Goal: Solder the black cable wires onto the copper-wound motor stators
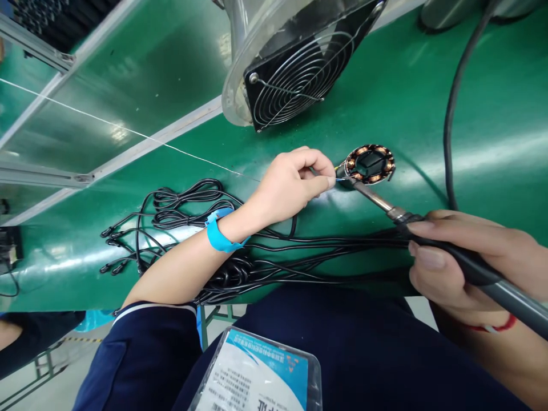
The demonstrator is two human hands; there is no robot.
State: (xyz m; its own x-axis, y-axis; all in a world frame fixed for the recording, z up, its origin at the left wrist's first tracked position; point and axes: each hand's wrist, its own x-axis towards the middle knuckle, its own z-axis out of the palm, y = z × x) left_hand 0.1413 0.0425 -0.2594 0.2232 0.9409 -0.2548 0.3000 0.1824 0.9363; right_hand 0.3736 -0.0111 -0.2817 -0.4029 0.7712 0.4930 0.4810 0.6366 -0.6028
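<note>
Black-handled soldering iron (475, 271) is gripped in the right hand (496, 234), fingers clamped around the handle. Beyond, ahead of the left hand's (286, 185) fingertips, the copper-wound ring (389, 164) is seen on or just above the counter (492, 137); contact can't be told. Thin wires (341, 180) are pinched by the left fingers, held together, at the ring's near-left edge, where the iron's tip is placed. Windings are done; work at the wire ends looks underway, but finished joints and remaining ones can't be made out. Black cables (233, 271) are bundled below the left fingers; a fan (295, 85) is mounted beyond them.
</note>
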